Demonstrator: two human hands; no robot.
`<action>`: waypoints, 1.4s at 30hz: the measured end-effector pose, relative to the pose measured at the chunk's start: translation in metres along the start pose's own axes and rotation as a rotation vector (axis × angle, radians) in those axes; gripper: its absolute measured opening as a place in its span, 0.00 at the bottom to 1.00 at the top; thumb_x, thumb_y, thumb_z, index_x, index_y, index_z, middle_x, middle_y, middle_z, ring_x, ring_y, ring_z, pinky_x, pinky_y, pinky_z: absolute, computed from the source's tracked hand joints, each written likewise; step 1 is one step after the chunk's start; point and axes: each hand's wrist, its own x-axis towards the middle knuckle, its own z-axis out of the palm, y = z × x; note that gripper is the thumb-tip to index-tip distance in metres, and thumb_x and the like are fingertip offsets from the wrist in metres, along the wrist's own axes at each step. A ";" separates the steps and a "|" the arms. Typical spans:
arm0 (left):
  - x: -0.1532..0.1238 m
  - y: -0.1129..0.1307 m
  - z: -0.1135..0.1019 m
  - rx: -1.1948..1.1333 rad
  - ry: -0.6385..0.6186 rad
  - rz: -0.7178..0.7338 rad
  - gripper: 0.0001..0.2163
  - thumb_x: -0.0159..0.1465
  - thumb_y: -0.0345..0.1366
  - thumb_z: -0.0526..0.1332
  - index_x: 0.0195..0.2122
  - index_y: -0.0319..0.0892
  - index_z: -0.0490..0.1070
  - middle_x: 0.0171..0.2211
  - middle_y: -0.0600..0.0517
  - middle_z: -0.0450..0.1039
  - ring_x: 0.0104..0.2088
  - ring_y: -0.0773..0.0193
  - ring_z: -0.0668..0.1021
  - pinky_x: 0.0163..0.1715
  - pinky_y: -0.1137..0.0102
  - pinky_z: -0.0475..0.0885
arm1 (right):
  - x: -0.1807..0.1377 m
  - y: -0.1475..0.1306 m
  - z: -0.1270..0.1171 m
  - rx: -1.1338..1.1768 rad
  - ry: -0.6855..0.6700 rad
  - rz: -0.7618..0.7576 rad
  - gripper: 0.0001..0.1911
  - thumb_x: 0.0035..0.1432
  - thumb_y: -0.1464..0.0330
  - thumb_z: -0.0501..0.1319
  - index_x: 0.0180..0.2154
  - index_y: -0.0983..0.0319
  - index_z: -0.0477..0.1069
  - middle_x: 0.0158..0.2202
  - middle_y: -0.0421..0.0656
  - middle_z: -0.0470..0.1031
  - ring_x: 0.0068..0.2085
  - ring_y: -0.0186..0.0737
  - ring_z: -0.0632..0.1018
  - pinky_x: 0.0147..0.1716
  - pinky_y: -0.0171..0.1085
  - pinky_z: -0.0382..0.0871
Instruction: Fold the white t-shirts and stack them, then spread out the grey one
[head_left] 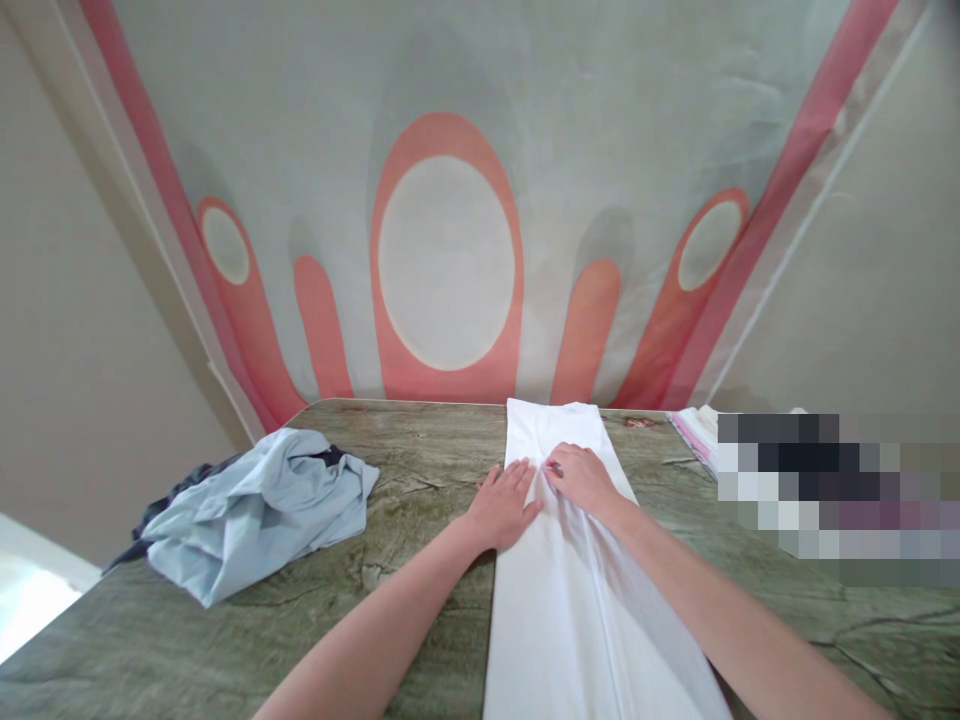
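Observation:
A long white cloth (577,620), folded into a narrow strip, lies lengthwise on the green marbled table (420,470), running from the near edge to the far edge. My left hand (504,503) rests flat on its left edge, fingers stretched out and spread. My right hand (581,475) lies on the cloth just beside it, fingers curled down onto a fold in the fabric. The two hands nearly touch at the fingertips.
A crumpled light-blue garment (262,505) lies on the table's left side, over a dark piece of clothing (180,495). Folded white and pink cloth (697,435) sits at the far right, beside a blurred-out patch. A wall hanging with pink ovals stands behind.

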 end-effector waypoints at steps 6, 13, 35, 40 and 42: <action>0.001 0.000 0.000 -0.012 -0.016 -0.009 0.27 0.67 0.48 0.35 0.63 0.39 0.43 0.64 0.46 0.41 0.63 0.59 0.47 0.59 0.59 0.45 | -0.001 -0.001 0.010 0.011 0.052 0.086 0.06 0.53 0.70 0.55 0.32 0.61 0.70 0.36 0.44 0.71 0.39 0.39 0.71 0.39 0.35 0.60; 0.000 0.001 -0.004 -0.035 -0.045 -0.003 0.25 0.67 0.47 0.36 0.63 0.45 0.40 0.64 0.49 0.39 0.63 0.57 0.47 0.58 0.56 0.45 | 0.001 0.002 0.018 0.098 0.101 0.168 0.03 0.49 0.71 0.57 0.28 0.61 0.69 0.34 0.43 0.69 0.38 0.39 0.70 0.38 0.35 0.60; 0.000 0.004 -0.002 -0.072 0.021 -0.034 0.21 0.66 0.45 0.43 0.60 0.50 0.49 0.63 0.50 0.44 0.62 0.57 0.50 0.58 0.54 0.47 | -0.012 0.002 0.010 0.092 0.059 0.018 0.18 0.56 0.73 0.51 0.46 0.58 0.71 0.50 0.43 0.69 0.51 0.43 0.65 0.49 0.41 0.58; -0.001 0.003 0.000 -0.063 0.038 -0.020 0.20 0.66 0.45 0.42 0.59 0.50 0.50 0.63 0.50 0.44 0.62 0.57 0.50 0.58 0.55 0.47 | -0.012 0.010 0.008 0.085 0.005 0.017 0.16 0.58 0.69 0.50 0.43 0.59 0.72 0.47 0.42 0.72 0.47 0.40 0.69 0.48 0.38 0.59; -0.001 0.002 0.001 -0.064 0.047 -0.016 0.21 0.66 0.45 0.42 0.59 0.49 0.50 0.63 0.50 0.44 0.62 0.56 0.51 0.58 0.55 0.48 | -0.011 0.015 0.008 0.095 -0.004 -0.001 0.16 0.59 0.68 0.50 0.43 0.59 0.73 0.47 0.41 0.72 0.47 0.39 0.69 0.48 0.37 0.59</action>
